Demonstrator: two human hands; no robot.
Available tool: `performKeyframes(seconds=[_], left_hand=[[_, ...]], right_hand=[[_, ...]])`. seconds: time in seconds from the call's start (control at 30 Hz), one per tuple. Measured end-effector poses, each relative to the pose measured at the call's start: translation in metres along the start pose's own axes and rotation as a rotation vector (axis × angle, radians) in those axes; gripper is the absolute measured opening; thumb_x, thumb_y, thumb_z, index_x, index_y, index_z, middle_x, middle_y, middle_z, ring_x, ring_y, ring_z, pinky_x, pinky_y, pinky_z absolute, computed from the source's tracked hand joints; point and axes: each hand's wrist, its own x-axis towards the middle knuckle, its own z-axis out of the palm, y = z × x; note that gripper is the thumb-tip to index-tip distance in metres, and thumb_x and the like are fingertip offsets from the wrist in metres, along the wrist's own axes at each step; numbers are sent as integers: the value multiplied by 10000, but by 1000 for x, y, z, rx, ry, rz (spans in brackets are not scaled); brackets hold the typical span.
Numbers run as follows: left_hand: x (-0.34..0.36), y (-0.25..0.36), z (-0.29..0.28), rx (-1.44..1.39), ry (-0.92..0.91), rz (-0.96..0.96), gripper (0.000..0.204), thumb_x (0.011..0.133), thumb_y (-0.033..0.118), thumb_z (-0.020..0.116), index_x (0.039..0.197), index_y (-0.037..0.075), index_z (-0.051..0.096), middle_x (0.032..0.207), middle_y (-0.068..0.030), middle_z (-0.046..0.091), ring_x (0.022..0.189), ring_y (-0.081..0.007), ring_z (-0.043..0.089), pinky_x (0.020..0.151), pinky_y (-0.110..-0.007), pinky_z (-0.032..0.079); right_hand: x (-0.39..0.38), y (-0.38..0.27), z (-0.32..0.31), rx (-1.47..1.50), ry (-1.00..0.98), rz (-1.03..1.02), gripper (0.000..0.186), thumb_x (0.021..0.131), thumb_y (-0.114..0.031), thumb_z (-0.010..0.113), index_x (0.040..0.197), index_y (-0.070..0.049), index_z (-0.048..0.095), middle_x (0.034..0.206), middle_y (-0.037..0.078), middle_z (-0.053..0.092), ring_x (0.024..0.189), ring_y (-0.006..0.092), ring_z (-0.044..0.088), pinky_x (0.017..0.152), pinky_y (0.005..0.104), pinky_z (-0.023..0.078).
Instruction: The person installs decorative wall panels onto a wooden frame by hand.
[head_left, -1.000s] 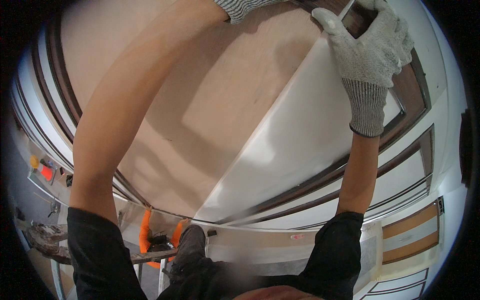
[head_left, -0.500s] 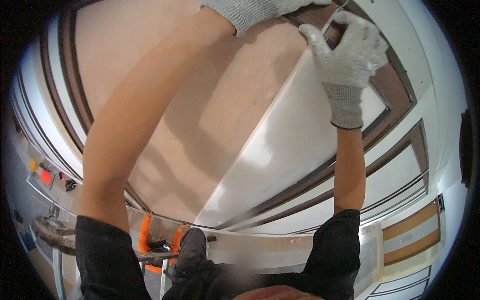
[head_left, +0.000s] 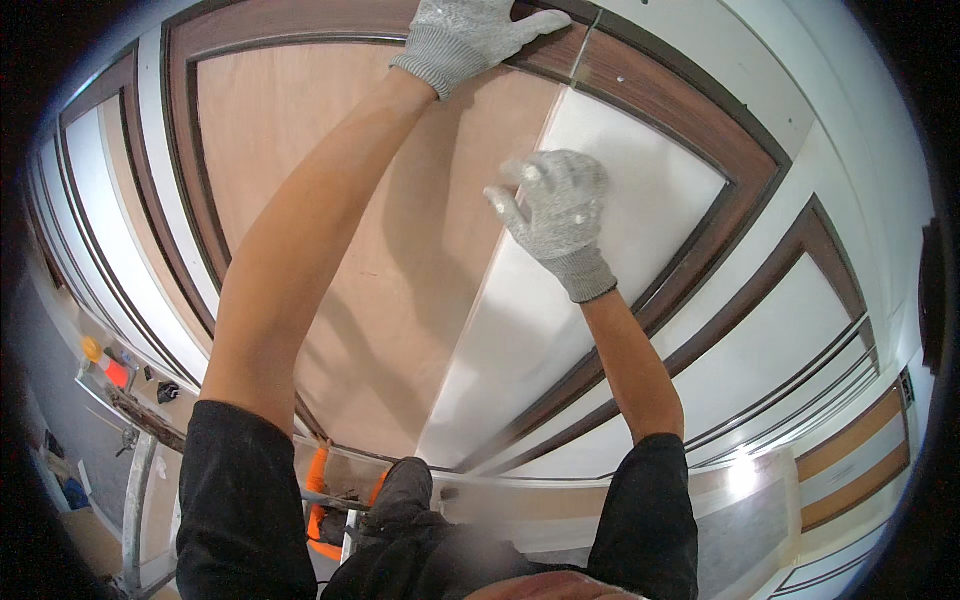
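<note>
- Right hand [head_left: 555, 205], gloved, is now lowered from the dark wooden frame [head_left: 650, 95] and held loosely curled, empty, against the white panel [head_left: 560, 330].
- Left hand [head_left: 470, 35] is kept pressed flat on the frame above.

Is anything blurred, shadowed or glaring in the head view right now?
Head view: right hand is motion-blurred, left hand sharper; arm shadows fall across the plywood panel; a glare spot at lower right; straight trim bends toward the rim.
</note>
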Motion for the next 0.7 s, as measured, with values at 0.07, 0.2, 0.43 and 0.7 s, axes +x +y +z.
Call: performKeyframes(seconds=[0.07,0.2,0.43,0.7], left_hand=[[0,-2,-3,-8,8,20,842,894,493,704,1556,62,413,1580,-226,413,1505,-385,321,1261,-524,197],[4,-2,-5,16,39,39,779,910,439,702,1532,48,444,1550,-230,451,1474,-399,367,1241,-533,239],[-1,3,-7,48,105,63,695,914,365,697,1496,43,493,1527,-215,484,1441,-409,412,1216,-543,281],[-4,7,-9,34,110,106,670,909,345,700,1474,35,516,1496,-212,517,1424,-409,434,1203,-542,302]], right_hand=[[-17,1,17,22,-38,-17,285,831,-371,804,1032,-232,657,1005,-25,587,1022,214,570,920,448,422],[-29,6,31,-53,10,-69,228,845,-390,782,931,-235,639,934,-38,579,958,190,586,889,424,437],[-33,7,34,-56,21,-69,206,844,-388,775,881,-245,632,886,-47,568,909,181,594,878,416,440],[-37,7,32,8,18,-58,231,814,-306,825,907,-213,636,921,-43,612,941,217,597,872,439,433]])
